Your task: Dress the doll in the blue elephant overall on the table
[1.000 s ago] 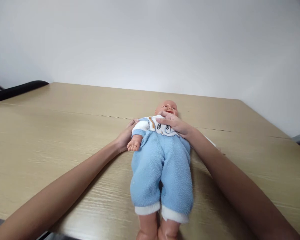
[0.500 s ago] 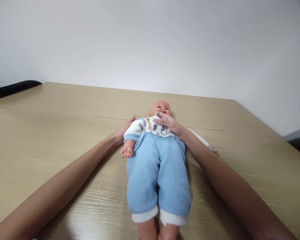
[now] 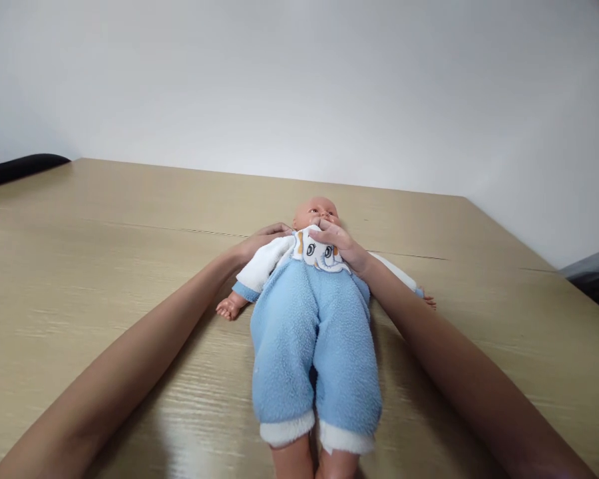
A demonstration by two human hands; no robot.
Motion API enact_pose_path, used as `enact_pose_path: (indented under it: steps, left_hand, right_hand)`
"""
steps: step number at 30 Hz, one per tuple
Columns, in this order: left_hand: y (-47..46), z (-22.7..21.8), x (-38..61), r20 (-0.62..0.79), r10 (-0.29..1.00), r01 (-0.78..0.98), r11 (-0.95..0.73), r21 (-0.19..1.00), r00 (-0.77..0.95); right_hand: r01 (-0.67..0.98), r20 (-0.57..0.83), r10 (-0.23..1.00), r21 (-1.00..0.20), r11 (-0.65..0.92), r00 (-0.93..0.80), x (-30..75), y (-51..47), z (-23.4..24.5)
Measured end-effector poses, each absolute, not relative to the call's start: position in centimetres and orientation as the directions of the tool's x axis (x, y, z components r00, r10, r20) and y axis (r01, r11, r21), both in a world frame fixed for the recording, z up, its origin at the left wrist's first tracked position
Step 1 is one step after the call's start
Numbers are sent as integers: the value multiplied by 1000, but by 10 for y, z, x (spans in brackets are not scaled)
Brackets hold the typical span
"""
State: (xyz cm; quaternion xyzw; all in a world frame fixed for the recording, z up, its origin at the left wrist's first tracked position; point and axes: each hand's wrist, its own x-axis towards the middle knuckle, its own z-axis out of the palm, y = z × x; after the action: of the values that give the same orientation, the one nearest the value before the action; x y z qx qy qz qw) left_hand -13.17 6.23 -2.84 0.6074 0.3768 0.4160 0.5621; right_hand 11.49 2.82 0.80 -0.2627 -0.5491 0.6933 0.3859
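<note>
A baby doll [image 3: 314, 319] in a light blue fleece suit with white sleeves lies on its back on the wooden table [image 3: 104, 253], feet toward me. My left hand [image 3: 259, 238] is at the doll's shoulder, fingers curled over the white collar by the neck. My right hand [image 3: 337, 243] pinches the suit's white collar [image 3: 312, 249] just under the doll's chin. The doll's arms lie out to both sides on the table.
A white wall stands behind the table. A black curved object [image 3: 14, 166] shows at the far left edge. The table's right edge [image 3: 529, 259] drops off near a dark grey area at the right.
The doll's arm on the left dropped from raised to lying out on the table. Both hands moved up to the collar at the neck, and the right hand now covers the chin.
</note>
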Motion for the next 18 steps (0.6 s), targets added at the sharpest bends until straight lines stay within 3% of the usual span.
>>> enact_pose_path:
  steps: [7, 10, 12, 14, 18]
  left_hand:
    - [52, 8, -156, -71, 945, 398, -66, 915, 319]
    - [37, 25, -163, -167, 917, 604, -95, 791, 363]
    - [30, 28, -163, -203, 903, 694, -133, 708, 380]
    - [29, 23, -161, -173, 896, 686, -177, 706, 409]
    - [36, 7, -154, -24, 865, 562, -305, 769, 502]
  right_hand:
    - [-111, -3, 862, -992, -69, -507, 107, 21, 24]
    - [138, -36, 879, -990, 34, -476, 114, 16, 39]
    - [437, -63, 888, -885, 162, -455, 125, 11, 51]
    - [673, -101, 903, -702, 233, -418, 140, 4, 60]
    - [832, -28, 967, -515, 204, -254, 182, -17, 51]
